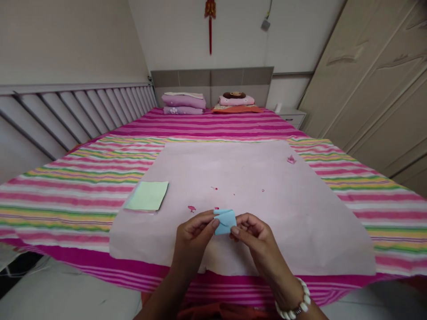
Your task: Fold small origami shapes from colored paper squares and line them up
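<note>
A small piece of folded blue paper (225, 222) is held up between both hands over a pale sheet. My left hand (195, 235) pinches its left edge, thumb in front. At the lower right corner, my right hand (254, 232) grips it between thumb and fingers; a bracelet of white beads (302, 302) circles that wrist. Creases run across the paper's face, and a folded strip shows along its top. The fingertips behind the paper are hidden.
The large pale sheet (320, 231) covers part of a striped bed (76, 200). On it lie a stack of light green paper squares (148, 195), a pink folded paper piece (291, 159) and several red scraps (191, 209). Folded bedding (184, 103) sits by the headboard (193, 79).
</note>
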The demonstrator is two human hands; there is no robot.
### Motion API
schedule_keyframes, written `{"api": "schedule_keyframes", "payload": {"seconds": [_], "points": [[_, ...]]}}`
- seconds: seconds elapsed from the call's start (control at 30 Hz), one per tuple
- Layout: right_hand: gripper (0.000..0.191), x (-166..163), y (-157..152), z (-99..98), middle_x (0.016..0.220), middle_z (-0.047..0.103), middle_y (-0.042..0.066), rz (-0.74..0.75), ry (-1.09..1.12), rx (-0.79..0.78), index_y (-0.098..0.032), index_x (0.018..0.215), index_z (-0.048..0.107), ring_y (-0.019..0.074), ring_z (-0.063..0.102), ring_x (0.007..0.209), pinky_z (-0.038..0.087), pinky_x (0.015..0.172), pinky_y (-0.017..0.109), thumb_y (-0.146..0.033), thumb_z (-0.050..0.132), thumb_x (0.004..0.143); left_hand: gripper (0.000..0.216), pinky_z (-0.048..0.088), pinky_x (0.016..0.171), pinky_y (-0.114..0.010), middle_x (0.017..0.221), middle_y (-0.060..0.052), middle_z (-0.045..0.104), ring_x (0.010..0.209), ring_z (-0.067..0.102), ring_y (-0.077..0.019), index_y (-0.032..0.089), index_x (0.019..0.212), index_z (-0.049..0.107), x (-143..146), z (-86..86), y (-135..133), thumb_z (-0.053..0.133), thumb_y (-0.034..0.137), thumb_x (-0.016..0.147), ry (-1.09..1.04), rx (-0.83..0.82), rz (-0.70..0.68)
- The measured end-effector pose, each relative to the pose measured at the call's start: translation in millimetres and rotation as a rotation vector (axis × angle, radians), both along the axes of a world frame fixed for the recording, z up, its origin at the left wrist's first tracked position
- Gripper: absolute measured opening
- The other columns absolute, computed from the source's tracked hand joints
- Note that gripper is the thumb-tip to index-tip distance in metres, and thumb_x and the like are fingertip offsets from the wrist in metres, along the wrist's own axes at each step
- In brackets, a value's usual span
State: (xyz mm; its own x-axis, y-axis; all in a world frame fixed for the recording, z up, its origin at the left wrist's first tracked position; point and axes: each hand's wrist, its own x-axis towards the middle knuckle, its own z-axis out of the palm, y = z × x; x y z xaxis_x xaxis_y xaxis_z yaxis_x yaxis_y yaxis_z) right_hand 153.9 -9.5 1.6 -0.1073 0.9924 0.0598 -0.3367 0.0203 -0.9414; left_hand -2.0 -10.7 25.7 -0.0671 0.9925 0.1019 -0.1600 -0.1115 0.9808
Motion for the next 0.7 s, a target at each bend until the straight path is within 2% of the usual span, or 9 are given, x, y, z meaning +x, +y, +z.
{"api": "schedule_keyframes", "payload": {"seconds": [0.17,0.33,0.5,0.7], "points": [[0.029,4,1,4.8,0.085,0.065,0.003,-0.051,-0.029,0.118,-0.024,0.101,0.067,0.0171,0.058,0.077,0.049,0.067,0.029,-0.027,0.075,0.073,0.011,0.056,0.074,-0.031,0.092,-0.008,0.075,0.086,0.069,-0.0234,0.019,0.072,0.076,3,6.0,-5,0.075,0.028,0.068,0.009,-0.01,0.01],[0.009,7,2,9.6,0.082,0.062,0.003,-0.067,-0.165,0.24,-0.023,0.083,0.071,0.0151,0.054,0.07,0.047,0.061,0.027,-0.024,0.073,0.074,0.011,0.057,0.076,-0.031,0.091,-0.007,0.076,0.085,0.07,-0.0226,0.018,0.076,0.073,4,6.6,-8,0.074,0.027,0.07,-0.014,-0.03,-0.047],[0.012,5,0,12.3,0.071,0.057,0.0,-0.028,-0.156,0.172,-0.022,0.08,0.066,0.0131,0.05,0.062,0.045,0.055,0.025,-0.026,0.074,0.073,0.006,0.057,0.075,-0.028,0.09,-0.006,0.076,0.085,0.07,-0.0207,0.019,0.075,0.072,3,5.1,-7,0.074,0.022,0.07,-0.034,-0.049,-0.089],[0.015,5,-1,17.3,0.062,0.052,-0.003,0.022,-0.183,0.104,-0.02,0.076,0.063,0.0105,0.045,0.055,0.04,0.05,0.023,-0.027,0.075,0.072,0.01,0.057,0.072,-0.026,0.085,-0.006,0.076,0.084,0.071,-0.02,0.018,0.08,0.071,5,8.1,-10,0.073,0.021,0.07,-0.06,-0.077,-0.054]]}}
